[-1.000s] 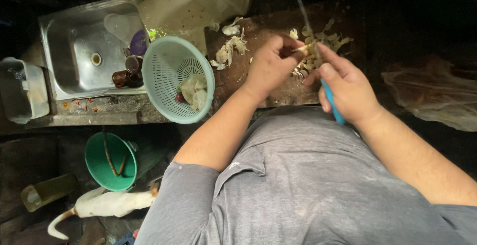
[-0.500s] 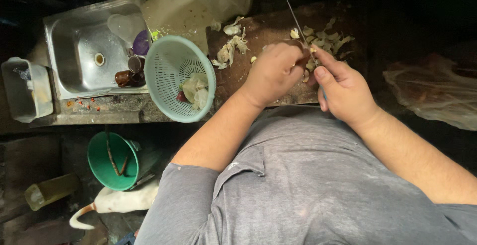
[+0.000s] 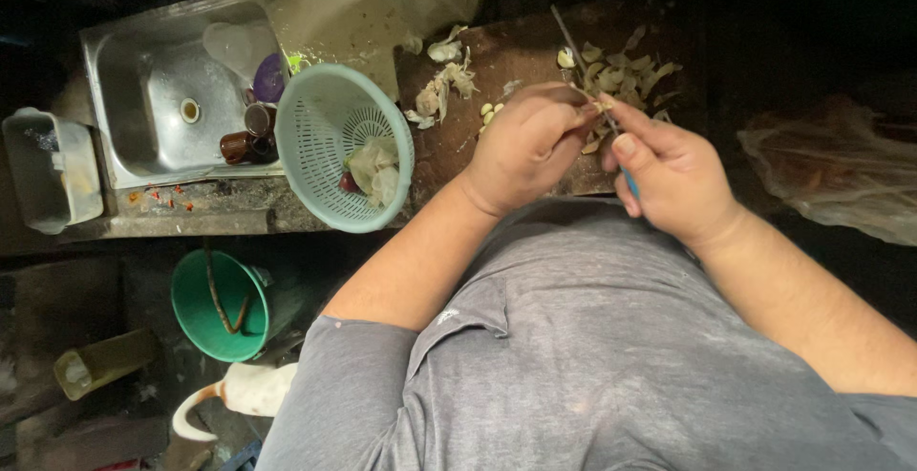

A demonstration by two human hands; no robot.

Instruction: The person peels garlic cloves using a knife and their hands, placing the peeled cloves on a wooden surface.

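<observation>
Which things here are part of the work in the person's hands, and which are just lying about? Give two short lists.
In use: left hand, pinching something small; right hand, holding the knife; peelings; wooden board.

Lying about: pale green colander; steel sink; green bucket; clear container; plastic bag.

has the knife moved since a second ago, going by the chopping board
Yes. The knife tip has swung left along the chopping board; the right hand holds it.
</observation>
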